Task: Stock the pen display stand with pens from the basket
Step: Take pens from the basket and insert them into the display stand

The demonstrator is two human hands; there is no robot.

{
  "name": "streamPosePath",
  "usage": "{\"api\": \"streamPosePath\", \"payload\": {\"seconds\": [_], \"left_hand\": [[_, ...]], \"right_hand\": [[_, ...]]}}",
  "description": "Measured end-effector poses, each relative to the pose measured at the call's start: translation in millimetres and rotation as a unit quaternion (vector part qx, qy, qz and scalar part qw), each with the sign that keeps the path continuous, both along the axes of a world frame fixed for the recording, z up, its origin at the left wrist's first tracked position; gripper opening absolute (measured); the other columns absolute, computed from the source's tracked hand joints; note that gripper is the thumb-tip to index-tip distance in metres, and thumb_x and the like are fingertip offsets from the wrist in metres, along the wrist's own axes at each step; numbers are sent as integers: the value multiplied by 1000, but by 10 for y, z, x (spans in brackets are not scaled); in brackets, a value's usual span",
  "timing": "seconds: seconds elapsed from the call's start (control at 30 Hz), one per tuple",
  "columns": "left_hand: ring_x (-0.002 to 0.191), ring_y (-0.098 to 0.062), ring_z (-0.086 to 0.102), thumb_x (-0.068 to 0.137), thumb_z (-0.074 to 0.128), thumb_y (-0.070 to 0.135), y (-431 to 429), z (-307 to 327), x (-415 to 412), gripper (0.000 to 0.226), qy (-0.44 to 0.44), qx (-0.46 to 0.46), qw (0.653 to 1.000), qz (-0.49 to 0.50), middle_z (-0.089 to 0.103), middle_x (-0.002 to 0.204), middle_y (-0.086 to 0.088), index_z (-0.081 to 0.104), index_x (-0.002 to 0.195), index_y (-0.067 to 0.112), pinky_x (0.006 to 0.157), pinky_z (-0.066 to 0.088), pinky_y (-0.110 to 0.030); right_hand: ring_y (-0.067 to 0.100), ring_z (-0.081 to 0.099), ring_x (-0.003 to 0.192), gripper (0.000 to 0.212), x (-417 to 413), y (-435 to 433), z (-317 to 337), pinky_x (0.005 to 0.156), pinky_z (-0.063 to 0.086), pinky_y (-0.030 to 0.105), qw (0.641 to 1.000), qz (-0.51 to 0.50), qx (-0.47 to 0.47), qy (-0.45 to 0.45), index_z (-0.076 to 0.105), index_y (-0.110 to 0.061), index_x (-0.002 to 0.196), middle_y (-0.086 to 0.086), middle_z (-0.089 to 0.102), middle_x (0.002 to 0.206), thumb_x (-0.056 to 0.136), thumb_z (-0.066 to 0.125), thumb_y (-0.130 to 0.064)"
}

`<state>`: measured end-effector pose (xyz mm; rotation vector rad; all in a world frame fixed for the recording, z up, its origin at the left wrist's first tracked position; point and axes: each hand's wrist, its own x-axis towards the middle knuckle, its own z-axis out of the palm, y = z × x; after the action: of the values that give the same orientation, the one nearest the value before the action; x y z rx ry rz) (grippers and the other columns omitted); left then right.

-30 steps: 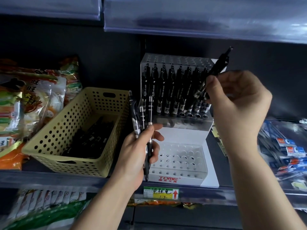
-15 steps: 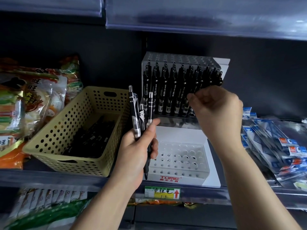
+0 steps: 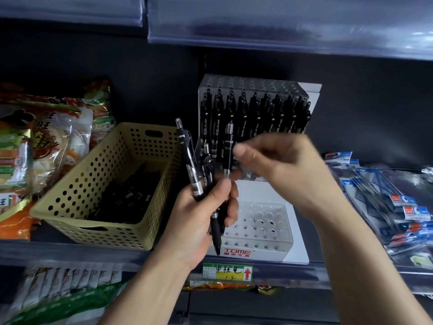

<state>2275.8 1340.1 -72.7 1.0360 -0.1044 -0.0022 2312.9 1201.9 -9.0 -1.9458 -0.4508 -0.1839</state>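
My left hand [image 3: 199, 224] grips three black pens [image 3: 190, 163] upright in front of the white pen display stand [image 3: 262, 250]. My right hand [image 3: 293, 177], blurred, is just right of them. Its thumb tip lies against the rightmost held pen [image 3: 228, 146], and whether it pinches that pen is unclear. The stand's upper tier holds a full row of black pens [image 3: 257, 118]. Its lower clear tier [image 3: 264, 221] shows open holes. The yellow perforated basket [image 3: 70, 191] to the left holds several black pens [image 3: 131, 191].
Snack bags [image 3: 46, 141] crowd the shelf left of the basket. Blue packaged stationery [image 3: 386, 202] lies on the shelf to the right. A green and yellow price tag [image 3: 227, 272] sits on the shelf edge. Another shelf's clear strip [image 3: 281, 22] hangs overhead.
My right hand put a pen into the upper tier's right end, then moved down and left to the pens in my left hand. The left hand rose slightly.
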Motion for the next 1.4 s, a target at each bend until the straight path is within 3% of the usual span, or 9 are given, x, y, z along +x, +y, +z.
{"api": "streamPosePath", "payload": {"seconds": [0.07, 0.2, 0.37, 0.5, 0.67, 0.8, 0.87, 1.03, 1.4], "left_hand": [[49, -15, 49, 82, 58, 24, -20, 6, -12, 19, -6, -9, 999, -31, 57, 66, -5, 70, 88, 11, 43, 39, -23], [52, -19, 57, 89, 55, 26, -50, 12, -28, 20, -17, 26, 999, -33, 65, 70, -10, 71, 87, 14, 47, 45, -27], [75, -28, 69, 81, 54, 29, -115, -76, 20, 35, 15, 79, 996, 31, 72, 87, -14, 64, 101, 2, 64, 58, -36], [59, -16, 59, 81, 54, 34, -106, -122, 34, 33, 38, 155, 985, 65, 69, 77, -3, 67, 97, 9, 47, 48, -27], [42, -8, 33, 79, 53, 43, -120, -75, 23, 35, 44, 147, 986, 62, 51, 57, 2, 67, 95, 15, 38, 22, -19], [51, -9, 38, 80, 50, 45, -138, -40, 14, 43, 35, 135, 988, 62, 55, 61, 1, 62, 106, 14, 42, 24, -20], [52, -11, 39, 86, 48, 39, -142, -28, 10, 29, 33, 125, 989, 69, 58, 62, -2, 60, 98, 15, 43, 25, -23], [54, -15, 38, 97, 43, 17, -136, -43, 10, 17, 6, 121, 988, 100, 60, 63, -4, 47, 83, 7, 42, 25, -24], [60, -12, 47, 81, 52, 33, -109, -97, 21, 26, -24, 144, 985, 89, 58, 70, 1, 65, 97, 18, 50, 40, -25]], "right_hand": [[3, 63, 60, 7, 5, -27, -23, 50, 39, 8, 992, 98, 28, 75, 70, -16, 78, -1, 70, 65, 83, 68, -21], [8, 63, 59, 13, 33, -99, -44, 47, 40, 19, 986, 119, 89, 72, 66, -11, 75, 3, 70, 64, 72, 72, -22], [17, 61, 60, 12, 26, -196, 53, 47, 45, 23, 979, -33, 194, -46, 65, -16, 72, 6, 69, 66, 78, 75, -14], [14, 61, 57, 11, 82, -366, 95, 57, 51, 32, 958, -202, 129, -158, 67, -19, 76, 3, 70, 70, 79, 73, -27], [-4, 56, 53, 10, 136, -373, 18, 59, 44, 19, 934, -284, 51, -211, 63, -23, 76, -18, 62, 64, 82, 70, -26], [-7, 57, 56, 11, 157, -319, -21, 60, 43, 13, 929, -294, 14, -224, 61, -25, 75, -23, 58, 62, 82, 69, -24], [-5, 59, 57, 13, 161, -293, -34, 60, 44, 12, 930, -292, -15, -224, 60, -28, 74, -24, 56, 60, 81, 70, -25], [15, 62, 61, 9, 196, -236, -102, 63, 49, 29, 929, -287, -101, -210, 67, -21, 71, -16, 54, 56, 79, 70, -25], [17, 62, 60, 9, 217, -228, -108, 62, 47, 28, 925, -299, -101, -212, 69, -18, 73, -17, 51, 54, 80, 70, -23]]}}
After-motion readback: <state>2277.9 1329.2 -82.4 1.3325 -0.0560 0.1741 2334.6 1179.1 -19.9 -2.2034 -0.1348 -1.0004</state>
